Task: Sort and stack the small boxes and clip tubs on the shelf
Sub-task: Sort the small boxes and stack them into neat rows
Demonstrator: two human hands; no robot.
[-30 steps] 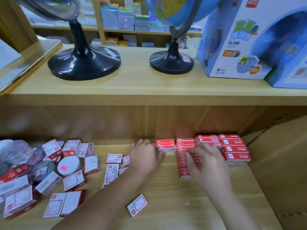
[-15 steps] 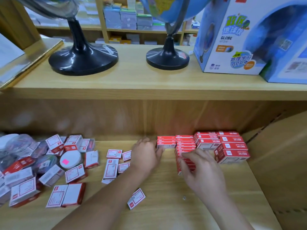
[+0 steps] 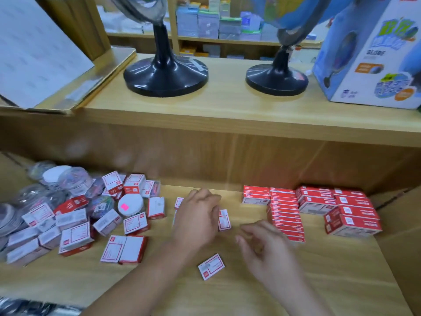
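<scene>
My left hand (image 3: 198,221) has its fingers curled over a loose small box (image 3: 224,220), can't tell if it's gripped, right hand (image 3: 267,254) slack and empty, so I'd guess a third done: red stacks (image 3: 315,202) neat on the right, box pile (image 3: 75,236) and clip tubs (image 3: 131,205) a mess on the left.

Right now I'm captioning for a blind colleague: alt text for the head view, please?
A person's left hand and right hand reach over a wooden shelf, between a jumbled pile of small boxes and clear clip tubs on the left and neatly stacked red boxes on the right. Two black globe stands sit on the upper shelf.
</scene>
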